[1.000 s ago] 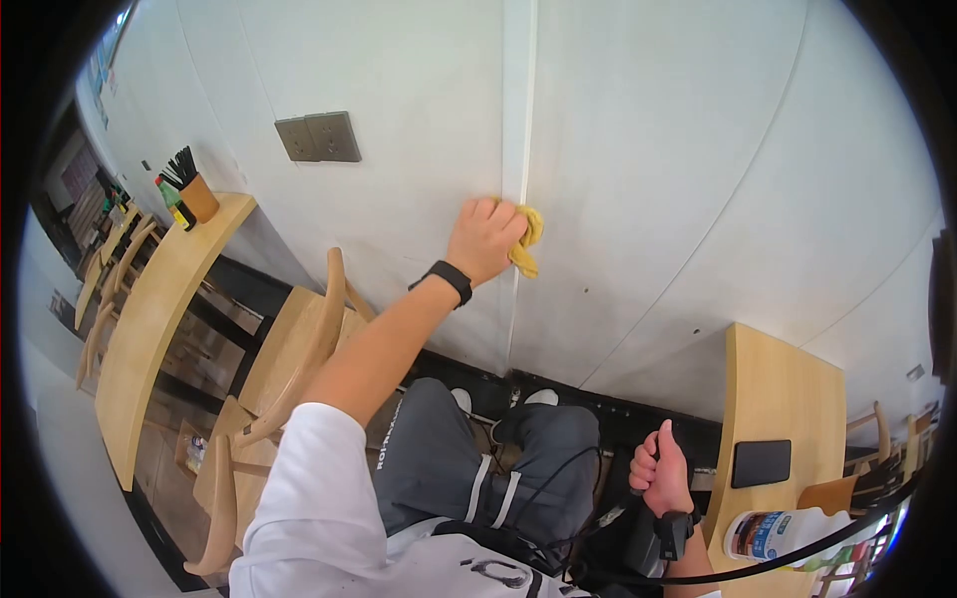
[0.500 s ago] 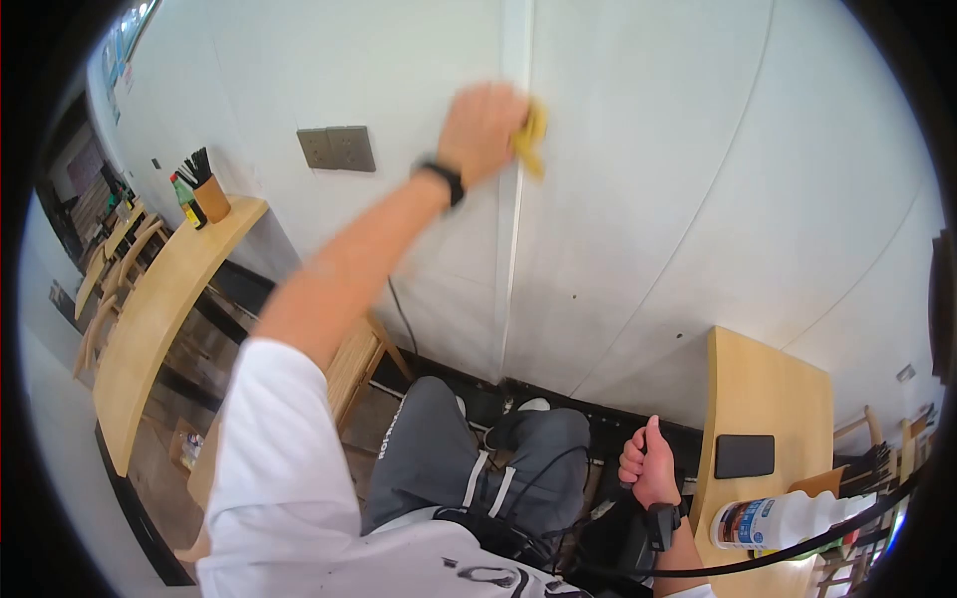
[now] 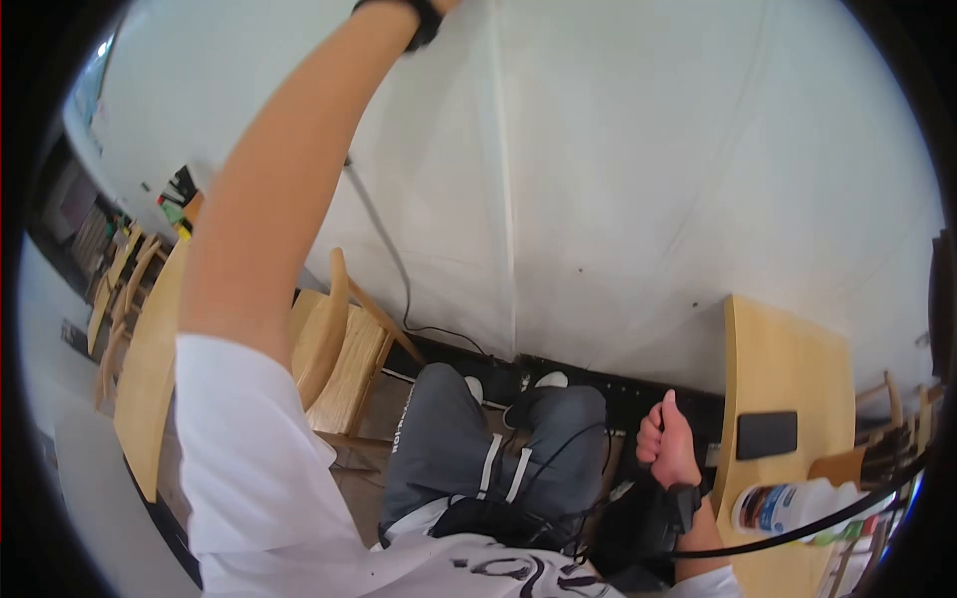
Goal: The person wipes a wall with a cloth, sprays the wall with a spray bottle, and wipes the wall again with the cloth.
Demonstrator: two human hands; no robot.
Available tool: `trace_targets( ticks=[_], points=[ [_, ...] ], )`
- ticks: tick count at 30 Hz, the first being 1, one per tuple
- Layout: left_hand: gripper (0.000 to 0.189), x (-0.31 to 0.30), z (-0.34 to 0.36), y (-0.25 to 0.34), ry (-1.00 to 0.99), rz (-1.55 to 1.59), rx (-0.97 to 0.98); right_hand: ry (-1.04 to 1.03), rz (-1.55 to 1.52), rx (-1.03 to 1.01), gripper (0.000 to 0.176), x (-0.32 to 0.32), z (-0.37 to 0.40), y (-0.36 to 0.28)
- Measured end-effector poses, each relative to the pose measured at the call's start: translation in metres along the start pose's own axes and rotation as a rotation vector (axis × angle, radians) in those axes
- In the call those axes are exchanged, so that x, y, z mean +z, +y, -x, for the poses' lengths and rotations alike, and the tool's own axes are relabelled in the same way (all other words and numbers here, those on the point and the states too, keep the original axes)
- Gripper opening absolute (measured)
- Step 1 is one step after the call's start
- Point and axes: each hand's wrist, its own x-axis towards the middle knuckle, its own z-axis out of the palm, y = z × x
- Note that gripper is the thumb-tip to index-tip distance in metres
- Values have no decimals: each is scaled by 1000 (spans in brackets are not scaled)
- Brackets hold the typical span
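My left arm reaches up across the white wall (image 3: 618,169), with a black band (image 3: 424,22) on the wrist. Only a sliver of my left hand (image 3: 451,5) shows at the top edge; its fingers and anything in them are out of frame. Low on the right, my right hand (image 3: 673,447) is closed with the thumb pointing up, above a dark bag-like shape. What it holds, if anything, is hidden. Beside it, on a light wooden table (image 3: 788,364), lie a black phone (image 3: 767,435) and a white spray bottle (image 3: 788,506) with a printed label.
A wooden chair (image 3: 344,369) stands by the wall, close to my left leg. Another wooden table (image 3: 150,399) runs along the left, with a chopstick holder (image 3: 193,207) and a bottle (image 3: 171,211). A cable (image 3: 394,249) hangs down the wall. A black cord crosses the lower right.
My left hand, holding a yellow cloth on the wall half a second ago, has moved up and almost out of view. The view has shifted. My right hand keeps its closed, thumb-up pose.
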Motion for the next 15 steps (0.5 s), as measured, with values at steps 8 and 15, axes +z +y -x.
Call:
trace_targets(
  ticks=[8, 15],
  points=[
    [18, 11, 148, 42, -156, 81, 29, -43, 9, -16, 46, -3, -1, 0],
    [17, 12, 237, 79, -350, 157, -43, -39, 35, -23, 47, 3, 6, -4]
  ],
)
